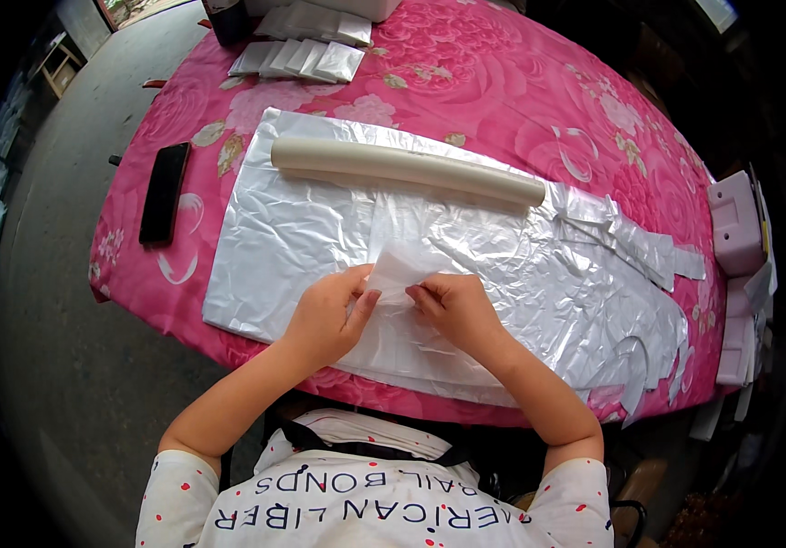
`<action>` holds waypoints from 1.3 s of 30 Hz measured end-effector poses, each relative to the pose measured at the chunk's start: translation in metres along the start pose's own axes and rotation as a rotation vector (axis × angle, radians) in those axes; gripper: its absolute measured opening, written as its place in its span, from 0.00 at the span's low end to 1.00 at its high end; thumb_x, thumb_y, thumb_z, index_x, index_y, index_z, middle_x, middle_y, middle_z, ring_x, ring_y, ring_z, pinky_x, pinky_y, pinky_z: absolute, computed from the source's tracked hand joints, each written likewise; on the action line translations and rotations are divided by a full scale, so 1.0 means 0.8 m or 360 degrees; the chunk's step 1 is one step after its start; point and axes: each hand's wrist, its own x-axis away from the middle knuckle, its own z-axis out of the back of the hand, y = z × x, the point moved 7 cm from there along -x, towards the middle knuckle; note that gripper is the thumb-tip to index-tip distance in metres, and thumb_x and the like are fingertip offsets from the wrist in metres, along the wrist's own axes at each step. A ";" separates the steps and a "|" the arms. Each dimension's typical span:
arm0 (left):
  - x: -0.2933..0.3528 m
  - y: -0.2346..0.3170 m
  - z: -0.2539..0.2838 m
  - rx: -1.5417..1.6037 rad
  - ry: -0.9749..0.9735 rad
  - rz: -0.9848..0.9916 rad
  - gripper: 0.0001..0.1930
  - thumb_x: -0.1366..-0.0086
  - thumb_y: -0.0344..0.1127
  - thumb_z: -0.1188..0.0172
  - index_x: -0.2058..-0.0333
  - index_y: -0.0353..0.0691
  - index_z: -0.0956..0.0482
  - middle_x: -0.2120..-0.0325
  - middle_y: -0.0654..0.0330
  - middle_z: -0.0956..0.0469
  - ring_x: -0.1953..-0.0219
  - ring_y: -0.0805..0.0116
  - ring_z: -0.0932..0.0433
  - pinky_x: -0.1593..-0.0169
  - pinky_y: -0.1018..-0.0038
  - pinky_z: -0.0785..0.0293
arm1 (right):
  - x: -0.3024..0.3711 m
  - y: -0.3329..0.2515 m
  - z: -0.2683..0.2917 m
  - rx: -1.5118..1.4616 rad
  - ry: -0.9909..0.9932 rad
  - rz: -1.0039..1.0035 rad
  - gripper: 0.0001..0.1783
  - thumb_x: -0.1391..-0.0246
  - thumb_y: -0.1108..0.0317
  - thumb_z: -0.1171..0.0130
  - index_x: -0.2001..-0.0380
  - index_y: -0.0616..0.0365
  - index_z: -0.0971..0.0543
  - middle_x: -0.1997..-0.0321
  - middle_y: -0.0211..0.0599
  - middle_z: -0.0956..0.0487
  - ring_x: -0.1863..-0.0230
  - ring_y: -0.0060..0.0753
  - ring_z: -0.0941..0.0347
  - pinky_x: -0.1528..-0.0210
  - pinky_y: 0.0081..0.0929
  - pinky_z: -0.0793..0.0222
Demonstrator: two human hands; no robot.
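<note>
Where hands work: pink floral tablecloth [503, 82].

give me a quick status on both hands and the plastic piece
Left hand and right hand both pinching a small folded plastic piece. Over a stack of silvery bags. Cream roll lies beyond, apart.

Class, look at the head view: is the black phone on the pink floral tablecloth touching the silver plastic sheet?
Apart. The head view shows a strip of pink floral tablecloth between the black phone and the left edge of the silver plastic sheet.
</note>
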 end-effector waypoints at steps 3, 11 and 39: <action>0.002 0.009 0.014 -0.0011 0.0563 -0.0234 0.22 0.39 0.36 0.48 0.49 0.30 0.36 0.54 0.45 0.30 0.56 0.52 0.29 0.51 0.64 0.34 | -0.020 0.015 -0.003 -0.0229 -0.0177 -0.0433 0.12 0.48 0.66 0.47 0.74 0.66 0.21 0.83 0.39 0.23 0.81 0.27 0.25 0.75 0.23 0.32; 0.011 0.005 -0.055 -0.1059 -0.0032 -0.0332 0.39 0.44 0.45 0.46 0.40 0.28 0.49 0.37 0.45 0.52 0.34 0.52 0.55 0.34 0.60 0.60 | -0.031 0.028 -0.008 -0.0333 -0.0343 -0.0723 0.13 0.51 0.65 0.43 0.77 0.67 0.23 0.84 0.35 0.24 0.83 0.27 0.25 0.76 0.23 0.31; 0.036 0.033 -0.023 -0.0995 0.0148 -0.1139 0.18 0.53 0.28 0.44 0.60 0.33 0.25 0.57 0.53 0.24 0.55 0.62 0.25 0.53 0.69 0.31 | 0.028 -0.026 -0.018 0.0743 0.0201 0.1139 0.17 0.62 0.77 0.41 0.64 0.51 0.22 0.59 0.27 0.21 0.57 0.27 0.26 0.44 0.35 0.38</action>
